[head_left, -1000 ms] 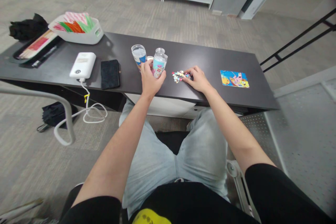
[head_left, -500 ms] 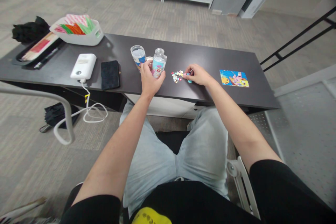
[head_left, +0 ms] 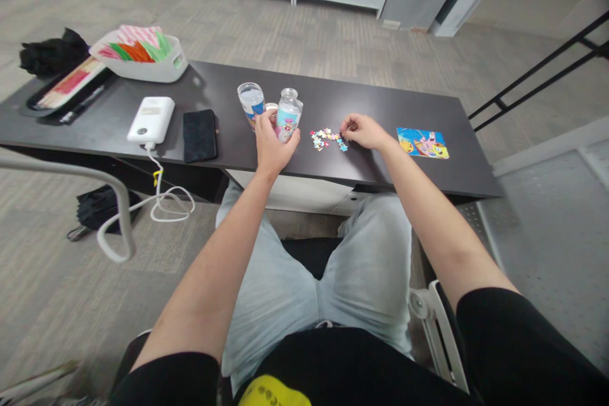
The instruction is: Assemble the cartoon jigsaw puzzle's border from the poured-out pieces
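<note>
My left hand (head_left: 276, 147) is wrapped round a small clear jar (head_left: 288, 115) with a light-blue and pink cartoon print. Just left of it stands a second clear jar (head_left: 250, 100) with a dark-blue print, partly behind my fingers. A whitish round lid (head_left: 271, 106) shows between the two jars. Small colourful jigsaw pieces (head_left: 324, 137) lie in a loose pile right of the left hand. At the pile's right edge, my right hand (head_left: 365, 132) has its fingertips pinched together; whatever is between them is hidden. A cartoon picture card (head_left: 422, 143) lies farther right.
On the dark table (head_left: 380, 168) a black phone (head_left: 200, 135) and a white power bank (head_left: 151, 120) with a cable lie to the left. Behind them are a white basket (head_left: 152, 70) of colourful items, a black tray (head_left: 35, 101) and a black bundle (head_left: 53, 54).
My right hand has drawn back slightly to the right from the pieces, its fingers now pinched at the pile's edge. My left hand and the jars look unmoved.
</note>
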